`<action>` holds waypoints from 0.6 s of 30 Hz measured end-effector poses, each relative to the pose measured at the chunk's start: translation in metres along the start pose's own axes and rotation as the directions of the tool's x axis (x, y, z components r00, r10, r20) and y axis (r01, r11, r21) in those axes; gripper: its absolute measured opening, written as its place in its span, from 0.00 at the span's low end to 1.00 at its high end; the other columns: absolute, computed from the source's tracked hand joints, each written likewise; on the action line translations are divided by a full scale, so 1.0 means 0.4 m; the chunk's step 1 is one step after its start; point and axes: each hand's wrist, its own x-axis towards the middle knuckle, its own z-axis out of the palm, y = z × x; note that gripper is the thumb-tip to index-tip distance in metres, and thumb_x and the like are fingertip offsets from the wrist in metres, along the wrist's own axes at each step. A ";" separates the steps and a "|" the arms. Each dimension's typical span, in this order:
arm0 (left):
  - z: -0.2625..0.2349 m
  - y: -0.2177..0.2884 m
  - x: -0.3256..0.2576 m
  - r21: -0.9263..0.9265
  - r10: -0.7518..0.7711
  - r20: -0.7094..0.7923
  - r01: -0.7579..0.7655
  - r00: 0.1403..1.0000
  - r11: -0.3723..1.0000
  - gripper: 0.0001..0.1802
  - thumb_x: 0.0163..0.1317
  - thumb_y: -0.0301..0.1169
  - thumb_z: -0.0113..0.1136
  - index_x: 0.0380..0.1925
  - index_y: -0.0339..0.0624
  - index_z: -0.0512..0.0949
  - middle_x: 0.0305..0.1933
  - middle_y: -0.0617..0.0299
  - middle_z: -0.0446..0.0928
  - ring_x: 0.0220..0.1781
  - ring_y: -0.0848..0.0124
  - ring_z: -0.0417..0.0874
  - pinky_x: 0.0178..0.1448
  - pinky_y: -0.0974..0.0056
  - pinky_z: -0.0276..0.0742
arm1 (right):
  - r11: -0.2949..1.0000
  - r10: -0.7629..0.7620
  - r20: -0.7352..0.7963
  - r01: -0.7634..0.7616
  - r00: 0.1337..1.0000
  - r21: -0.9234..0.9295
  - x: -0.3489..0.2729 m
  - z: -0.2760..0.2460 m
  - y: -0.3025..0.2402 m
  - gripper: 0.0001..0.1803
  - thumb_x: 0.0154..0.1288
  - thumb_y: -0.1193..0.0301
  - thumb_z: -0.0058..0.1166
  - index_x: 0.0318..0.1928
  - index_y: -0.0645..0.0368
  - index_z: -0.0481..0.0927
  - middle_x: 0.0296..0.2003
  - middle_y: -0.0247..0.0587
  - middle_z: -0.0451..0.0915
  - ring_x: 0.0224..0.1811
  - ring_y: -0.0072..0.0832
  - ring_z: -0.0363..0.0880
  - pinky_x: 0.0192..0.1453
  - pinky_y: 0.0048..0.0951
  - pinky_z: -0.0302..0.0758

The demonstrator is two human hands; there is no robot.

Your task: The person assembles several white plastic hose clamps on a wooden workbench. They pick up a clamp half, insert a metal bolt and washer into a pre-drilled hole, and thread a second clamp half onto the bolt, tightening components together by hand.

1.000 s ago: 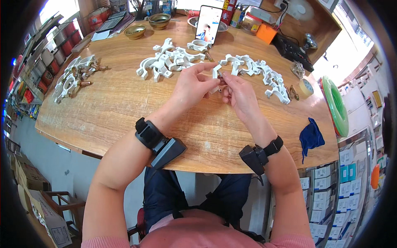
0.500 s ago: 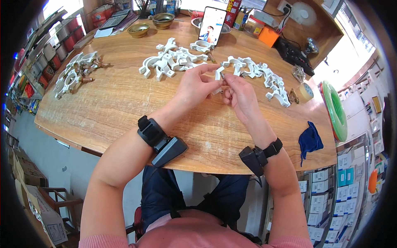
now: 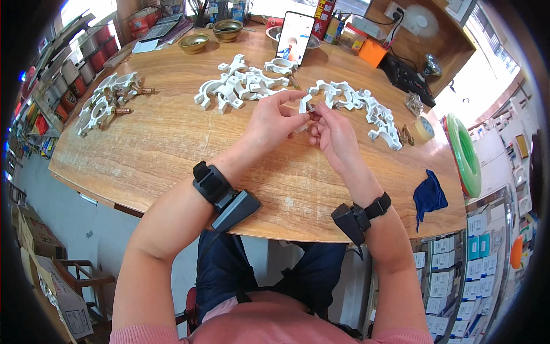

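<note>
My left hand (image 3: 270,120) grips a white pipe clamp (image 3: 303,105) between thumb and fingers, above the middle of the table. Close against it, my right hand (image 3: 337,135) has its thumb and fingers pinched at the clamp's end, on what looks like a small metal screw, mostly hidden by the fingertips. Just beyond my left hand lies a pile of white clamp halves (image 3: 235,86). A row of white clamp pieces (image 3: 366,103), some with screws in them, curves past my right hand. Farther left sits a group of clamps with copper-coloured bolts (image 3: 106,100).
A phone (image 3: 295,37) stands propped at the back, near brass-coloured bowls (image 3: 228,30). To the right are loose bolts (image 3: 407,134), a tape roll (image 3: 424,128), a dark blue pouch (image 3: 431,194) and green coiled tubing (image 3: 463,155) at the table's edge.
The fingers of my right hand have shifted slightly at the clamp's end. My left hand keeps its hold on the clamp, and the pieces on the table stay put.
</note>
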 end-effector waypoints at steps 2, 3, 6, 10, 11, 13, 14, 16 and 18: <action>0.000 0.002 0.000 0.005 -0.014 0.008 0.014 1.000 1.000 0.24 0.48 0.28 0.58 0.49 0.39 0.69 0.19 0.63 0.76 0.17 0.81 0.71 0.21 0.74 0.67 | 0.999 0.012 -0.008 -0.012 1.000 -0.038 0.004 -0.009 0.005 0.11 0.57 0.69 0.52 0.37 0.64 0.72 0.23 0.32 0.72 0.21 0.15 0.65 0.21 0.16 0.63; -0.001 0.003 0.000 0.005 -0.012 0.008 0.012 1.000 1.000 0.24 0.48 0.28 0.58 0.49 0.39 0.69 0.19 0.63 0.76 0.17 0.81 0.71 0.21 0.74 0.67 | 0.997 0.026 -0.019 -0.027 0.999 -0.076 0.005 -0.013 0.008 0.10 0.57 0.70 0.52 0.36 0.64 0.72 0.23 0.32 0.72 0.21 0.16 0.66 0.21 0.17 0.63; -0.003 0.004 0.000 0.024 -0.016 0.021 0.016 1.000 1.000 0.25 0.48 0.27 0.58 0.49 0.38 0.68 0.19 0.63 0.76 0.17 0.81 0.71 0.21 0.74 0.67 | 0.941 -0.109 -0.024 0.096 0.994 -0.324 0.007 -0.018 0.016 0.11 0.59 0.68 0.50 0.36 0.63 0.72 0.25 0.32 0.72 0.23 0.15 0.66 0.23 0.19 0.64; -0.001 0.004 -0.003 -0.015 0.000 0.030 0.001 1.000 1.000 0.25 0.48 0.28 0.58 0.49 0.37 0.68 0.18 0.63 0.75 0.17 0.81 0.71 0.21 0.75 0.66 | 0.928 -0.170 -0.035 0.148 0.985 -0.342 0.013 -0.012 0.005 0.10 0.59 0.68 0.50 0.36 0.63 0.72 0.26 0.31 0.72 0.24 0.16 0.67 0.25 0.19 0.65; 0.001 0.002 0.000 -0.038 -0.008 0.032 0.010 0.999 0.999 0.25 0.48 0.28 0.58 0.49 0.36 0.68 0.18 0.64 0.75 0.17 0.81 0.71 0.21 0.75 0.66 | 0.977 -0.114 -0.011 0.110 0.993 -0.185 0.009 -0.014 0.008 0.10 0.58 0.70 0.51 0.36 0.63 0.72 0.26 0.32 0.72 0.23 0.16 0.67 0.25 0.18 0.66; -0.002 -0.003 -0.001 -0.026 0.003 0.029 -0.002 1.000 1.000 0.25 0.48 0.28 0.58 0.49 0.36 0.68 0.18 0.64 0.75 0.17 0.81 0.71 0.21 0.75 0.66 | 0.998 -0.057 0.024 0.058 0.998 -0.023 0.009 -0.016 0.014 0.10 0.57 0.71 0.52 0.36 0.64 0.72 0.26 0.32 0.73 0.23 0.16 0.67 0.26 0.17 0.66; -0.003 -0.005 0.000 -0.017 0.012 0.028 -0.012 1.000 1.000 0.25 0.48 0.28 0.58 0.48 0.36 0.68 0.18 0.64 0.75 0.17 0.81 0.71 0.21 0.75 0.66 | 0.998 -0.060 0.022 0.060 0.998 -0.012 0.012 -0.017 0.015 0.10 0.56 0.73 0.53 0.36 0.64 0.71 0.26 0.33 0.73 0.23 0.17 0.68 0.26 0.17 0.66; -0.001 0.002 -0.003 -0.004 0.011 0.033 -0.011 0.999 1.000 0.25 0.47 0.28 0.58 0.48 0.36 0.68 0.18 0.64 0.75 0.17 0.81 0.71 0.21 0.75 0.66 | 0.998 -0.057 0.017 0.057 0.998 -0.002 0.007 -0.016 0.015 0.10 0.55 0.74 0.53 0.37 0.64 0.71 0.26 0.34 0.73 0.23 0.17 0.68 0.27 0.17 0.67; -0.001 0.006 -0.005 0.008 0.008 0.038 -0.009 0.999 1.000 0.25 0.47 0.27 0.57 0.48 0.36 0.68 0.18 0.64 0.75 0.17 0.81 0.70 0.21 0.75 0.66 | 0.963 -0.210 -0.036 0.201 0.977 -0.180 0.005 -0.012 0.011 0.11 0.54 0.75 0.54 0.38 0.64 0.70 0.26 0.34 0.72 0.24 0.17 0.69 0.27 0.18 0.68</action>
